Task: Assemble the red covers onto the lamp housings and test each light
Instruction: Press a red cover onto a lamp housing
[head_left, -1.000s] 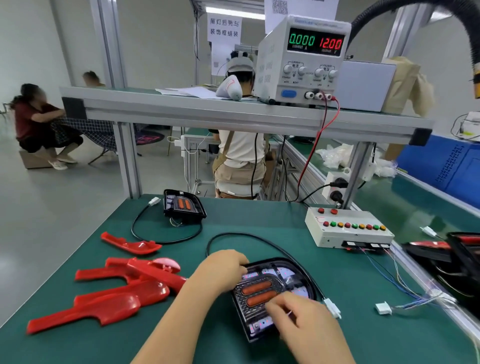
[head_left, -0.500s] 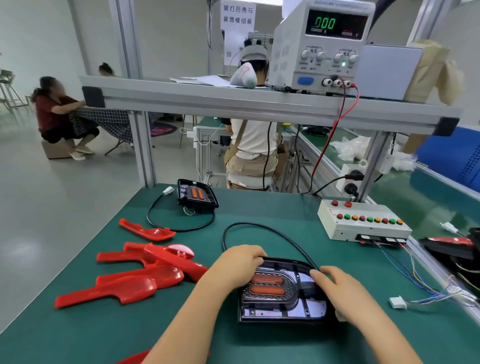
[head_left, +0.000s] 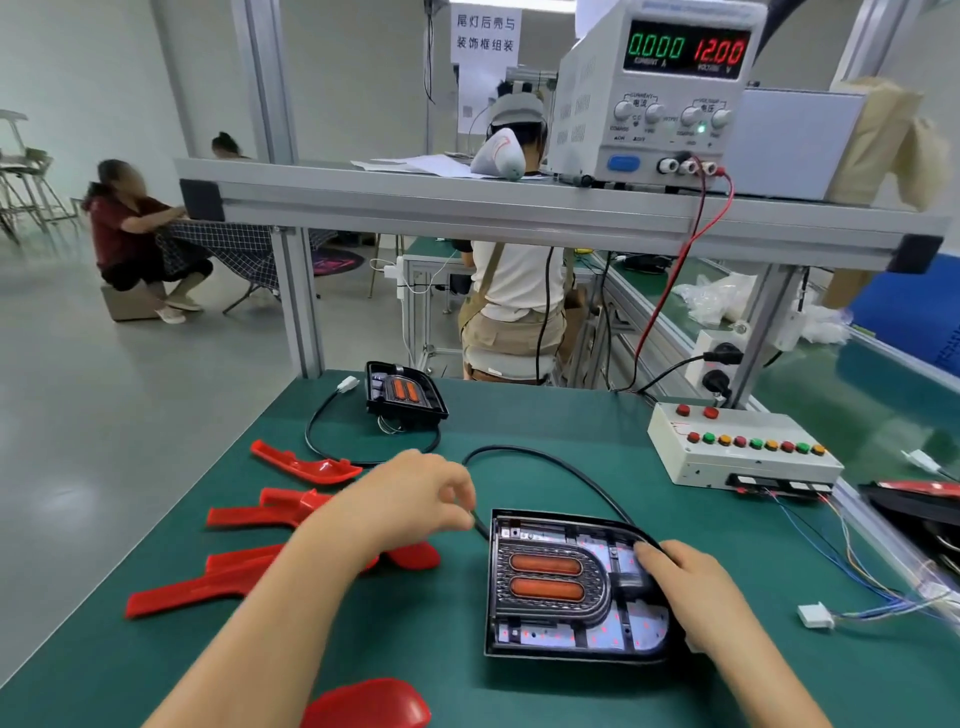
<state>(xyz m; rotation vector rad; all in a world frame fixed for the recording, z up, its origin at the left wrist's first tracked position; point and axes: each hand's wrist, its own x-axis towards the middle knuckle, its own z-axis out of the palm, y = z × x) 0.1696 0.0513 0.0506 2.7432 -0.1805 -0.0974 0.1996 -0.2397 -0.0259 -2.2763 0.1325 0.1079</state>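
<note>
Centrally, toward 5 o'clock on the green worktop (head_left: 545, 410), the open lamp housing (head_left: 550, 582) is laid flat, face up, with two orange oval lenses inside its black frame and no red cover on it. Its 3 o'clock side is held by the right hand (head_left: 693, 590), whose fingers are bent over the housing's right edge and upper face. The left hand (head_left: 410, 499) is held just off the housing's 10 o'clock corner, fingers loosely curled beside the black cable (head_left: 545, 462); whether that cable is pinched cannot be told. The cable is looped from the housing's far corner toward 12 o'clock and back behind the right hand. Several red covers (head_left: 208, 587) are spread at 9 o'clock, partly hidden under the left forearm, and one more red cover (head_left: 369, 704) is seen at 6 o'clock at the near edge. A second lamp housing (head_left: 402, 397) is set at 11 o'clock near the far edge, with its own cable and white plug beside it. A white test box (head_left: 737, 452) with a row of coloured buttons is placed at 2 o'clock, and a loose white connector (head_left: 815, 616) on thin coloured wires is lying at 3 o'clock. On the shelf above, a power supply (head_left: 660, 93) is lit, and 0.000 and 12.00 are shown.
</note>
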